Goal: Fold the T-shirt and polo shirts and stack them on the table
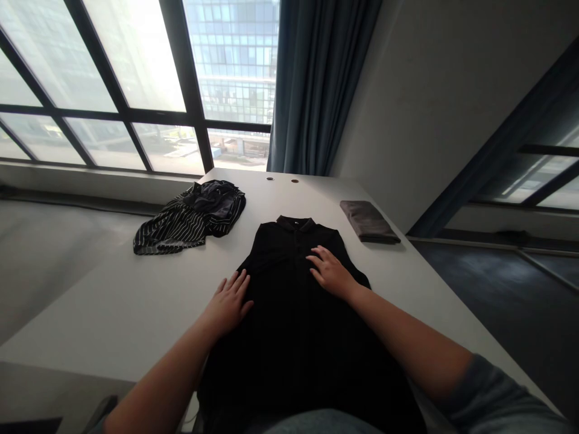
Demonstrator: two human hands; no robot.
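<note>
A black collared shirt (pixel 298 337) lies spread out on the white table, its collar pointing away from me and its lower part reaching the near edge. My left hand (pixel 230 304) rests on the shirt's left side near the sleeve, fingers stretched out. On the upper chest, just right of the button line, my right hand (pixel 329 271) touches the cloth with its fingers spread. Neither hand grips anything. The shirt's hem is hidden close to my body.
A crumpled black garment with white stripes (pixel 181 220) lies at the table's far left. Toward the right edge is a folded dark grey cloth (pixel 368 222). The white table (pixel 113 307) has two round holes at its far end, before a window and blue curtain (pixel 312 90).
</note>
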